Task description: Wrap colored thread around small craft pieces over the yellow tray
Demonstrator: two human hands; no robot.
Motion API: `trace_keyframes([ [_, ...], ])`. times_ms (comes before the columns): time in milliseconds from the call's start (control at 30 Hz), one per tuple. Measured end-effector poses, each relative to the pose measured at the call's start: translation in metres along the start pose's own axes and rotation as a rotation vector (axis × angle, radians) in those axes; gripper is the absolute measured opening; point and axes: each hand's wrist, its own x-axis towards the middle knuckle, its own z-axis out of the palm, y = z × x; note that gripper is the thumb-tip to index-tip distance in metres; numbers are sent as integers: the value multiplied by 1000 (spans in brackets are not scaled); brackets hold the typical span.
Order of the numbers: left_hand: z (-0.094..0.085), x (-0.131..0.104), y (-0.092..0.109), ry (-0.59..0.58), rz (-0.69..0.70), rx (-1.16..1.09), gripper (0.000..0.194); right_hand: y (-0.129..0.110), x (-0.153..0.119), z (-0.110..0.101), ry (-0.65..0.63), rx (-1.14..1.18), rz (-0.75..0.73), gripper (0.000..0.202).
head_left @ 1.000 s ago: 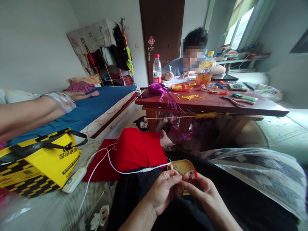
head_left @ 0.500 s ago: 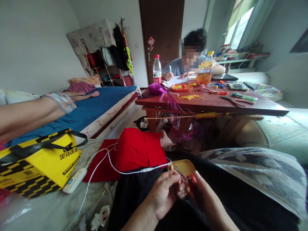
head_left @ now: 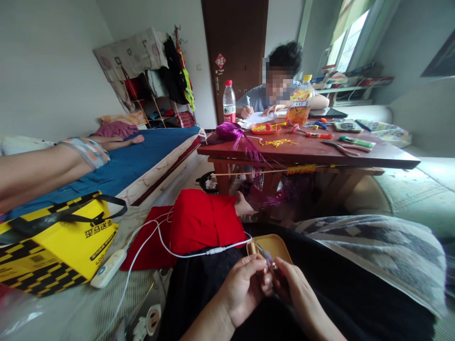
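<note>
My left hand [head_left: 247, 284] is closed in a pinch above my lap, its fingertips meeting those of my right hand [head_left: 293, 284]. The right hand is closed too, thumb and fingers together. What each one grips is too small and blurred to name. Just beyond the fingertips lies a yellow tray [head_left: 279, 244] holding a small tan roll [head_left: 253, 247] and something thin and grey. Red cloth [head_left: 206, 222] sits to the left of the tray, with a white cable [head_left: 192, 255] across its near edge.
Ahead, a dark red table [head_left: 391, 154] bears pliers [head_left: 343, 148], bottles, yellow pieces and purple strands [head_left: 245, 137]. A person [head_left: 280, 85] writes behind it. At left are a yellow bag [head_left: 81, 241], a power strip [head_left: 108, 269] and a bed [head_left: 156, 151] with someone's legs.
My right hand has closed in, its thumb lowered toward the left hand's fingertips. The red piece between my hands no longer shows. The view has shifted slightly.
</note>
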Motion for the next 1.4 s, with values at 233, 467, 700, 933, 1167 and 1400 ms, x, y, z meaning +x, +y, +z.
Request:
trace_keyframes([
  [233, -1, 0, -1, 28, -10, 6, 22, -1, -1, 1, -27, -9, -28, 51],
  [467, -1, 0, -1, 39, -6, 14, 21, 0, -3, 1, -20, 23, -20, 54],
  [700, 0, 0, -2, 35, 1, 13, 22, 1, -1, 1, -38, 47, -46, 51],
  [933, 0, 0, -1, 30, 4, 25, 21, 0, -2, 1, -61, 70, -48, 50],
  [1167, 0, 1, -1, 21, 13, 35, 20, 1, -1, -1, -54, 69, -40, 47],
  [1400, 3, -1, 1, 37, 9, 36, 21, 3, 0, 0, -24, 34, -63, 50],
])
